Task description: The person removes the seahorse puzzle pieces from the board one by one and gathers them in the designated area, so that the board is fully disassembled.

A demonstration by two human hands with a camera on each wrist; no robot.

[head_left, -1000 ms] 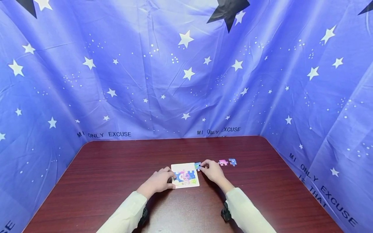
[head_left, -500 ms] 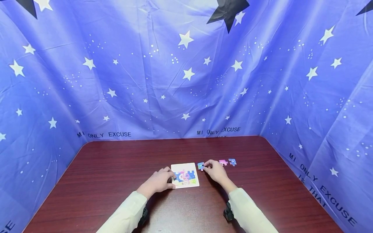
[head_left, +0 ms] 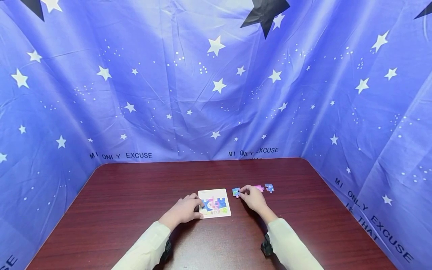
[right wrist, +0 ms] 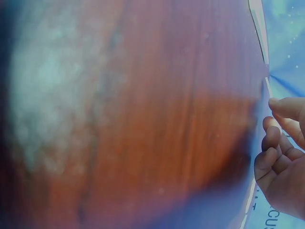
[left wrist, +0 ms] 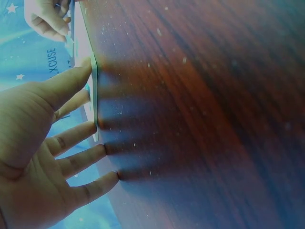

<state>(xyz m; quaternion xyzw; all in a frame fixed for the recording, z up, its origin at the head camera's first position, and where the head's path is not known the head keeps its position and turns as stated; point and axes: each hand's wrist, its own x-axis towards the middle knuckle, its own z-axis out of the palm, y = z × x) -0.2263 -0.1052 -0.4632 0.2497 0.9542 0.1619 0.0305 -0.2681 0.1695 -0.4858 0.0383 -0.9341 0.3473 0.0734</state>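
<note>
On the dark red-brown table [head_left: 216,247] lies a square white puzzle board [head_left: 210,193] with blue, pink and green pieces fitted in its lower part; its upper strip shows plain white. My left hand [head_left: 182,210] rests at the board's left side. In the left wrist view its fingers [left wrist: 74,138] are spread and fairly straight, with the thumb on the board edge and the lower fingertips touching the table. Right of the board, my right hand [head_left: 254,198] pinches a blue-and-green puzzle piece [head_left: 235,192] between thumb and finger, apart from the board.
Behind the right hand lie a pink puzzle piece [head_left: 258,188], partly covered by the hand, and a blue piece [head_left: 269,188] with a pale star. A blue star-printed curtain [head_left: 189,90] encloses the table's back and sides.
My right hand has drawn the blue-and-green puzzle piece rightward, from the board's upper right corner to a spot beside it. The left hand and the board stay where they were.
</note>
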